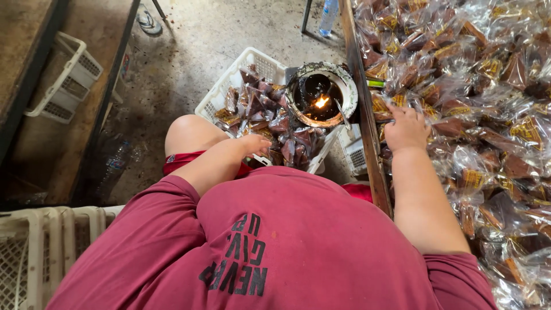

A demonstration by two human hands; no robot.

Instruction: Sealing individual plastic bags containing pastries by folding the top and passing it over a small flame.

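You are reaching your left hand (256, 143) down to the packets in the white basket (227, 86) at frame centre; whether its fingers are closing on a packet cannot be told. Your right hand (406, 127) is lying flat, fingers spread, on the heap of packets (482, 109) filling the right of the frame, gripping nothing. The packets are clear, triangular, brown inside, with yellow labels, too many to count. One round pot (321, 92) is holding a small flame between basket and table. Two more white baskets are showing: one upper left (66, 80), one cut off lower left (34, 252).
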